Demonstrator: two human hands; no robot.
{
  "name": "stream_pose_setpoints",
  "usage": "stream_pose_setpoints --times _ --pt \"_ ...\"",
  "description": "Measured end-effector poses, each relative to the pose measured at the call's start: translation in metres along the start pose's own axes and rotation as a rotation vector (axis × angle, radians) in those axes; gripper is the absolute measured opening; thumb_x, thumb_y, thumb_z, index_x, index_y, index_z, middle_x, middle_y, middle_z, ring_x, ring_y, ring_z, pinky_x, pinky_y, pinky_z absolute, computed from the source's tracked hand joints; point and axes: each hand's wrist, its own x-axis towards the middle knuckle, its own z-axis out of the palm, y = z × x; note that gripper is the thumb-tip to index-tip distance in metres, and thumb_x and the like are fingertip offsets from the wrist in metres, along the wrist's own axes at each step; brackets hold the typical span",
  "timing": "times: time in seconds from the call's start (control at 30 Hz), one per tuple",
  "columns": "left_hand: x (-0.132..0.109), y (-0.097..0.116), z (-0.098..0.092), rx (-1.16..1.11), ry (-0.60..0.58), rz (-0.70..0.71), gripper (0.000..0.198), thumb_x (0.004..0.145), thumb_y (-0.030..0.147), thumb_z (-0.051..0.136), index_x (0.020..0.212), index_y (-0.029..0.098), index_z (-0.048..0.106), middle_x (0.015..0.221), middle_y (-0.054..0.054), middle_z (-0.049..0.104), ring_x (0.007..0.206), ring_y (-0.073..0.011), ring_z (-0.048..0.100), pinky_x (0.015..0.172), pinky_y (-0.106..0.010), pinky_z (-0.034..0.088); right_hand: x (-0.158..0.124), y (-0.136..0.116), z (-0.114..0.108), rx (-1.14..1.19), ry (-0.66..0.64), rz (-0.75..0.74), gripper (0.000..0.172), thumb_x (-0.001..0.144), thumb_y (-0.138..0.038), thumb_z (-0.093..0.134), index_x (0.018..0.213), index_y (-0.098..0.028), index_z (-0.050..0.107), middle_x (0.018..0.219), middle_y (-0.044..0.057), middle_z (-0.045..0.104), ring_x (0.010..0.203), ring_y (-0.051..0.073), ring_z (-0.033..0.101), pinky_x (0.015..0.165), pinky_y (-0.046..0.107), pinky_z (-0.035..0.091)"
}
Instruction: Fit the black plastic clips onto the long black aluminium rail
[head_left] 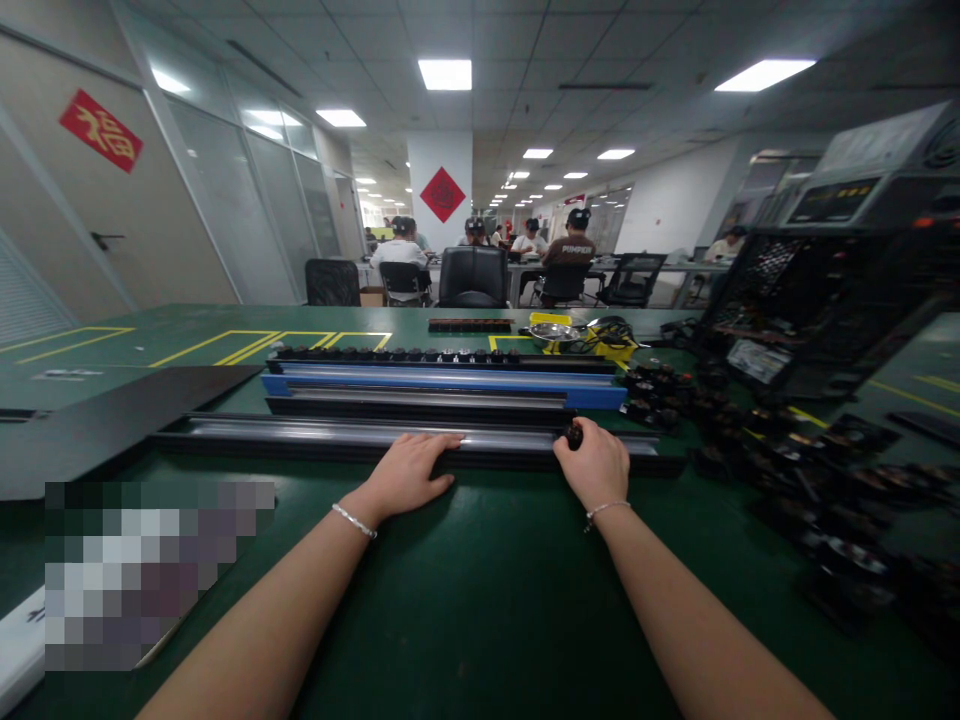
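Observation:
A long black and silver rail (pixel 315 434) lies across the green table in front of me. My left hand (pixel 409 472) rests flat on its near edge, fingers stretched out to the right. My right hand (pixel 596 465) is closed in a pinch, pressing a small black round part (pixel 574 436) onto the rail. Behind it lie a blue-edged rail (pixel 442 384) and a black rail with a row of round black parts (pixel 442 357) fitted along it.
Many loose black round parts (pixel 757 440) are heaped on the table at right, under a black mesh crate (pixel 810 300). A dark flat panel (pixel 112 420) lies at left. A metal bowl (pixel 553 332) and yellow tray stand farther back. Seated people work at far desks.

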Motion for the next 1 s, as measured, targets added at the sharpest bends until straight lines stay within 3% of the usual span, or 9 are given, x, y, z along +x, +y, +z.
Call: stream_pose_setpoints --times 1.0 --pt "0.0003 0.0006 -0.0007 -0.011 -0.014 -0.02 0.05 0.078 0.036 0.055 0.127 0.028 0.045 0.133 -0.001 0.055 0.118 -0.022 0.052 0.1 -0.04 0.036 0.0047 0.0081 0.0037 -0.012 0.034 0.02 0.039 0.076 -0.026 0.045 0.111 -0.015 0.057 0.103 0.012 0.065 0.101 0.024 0.054 0.095 0.039 0.031"
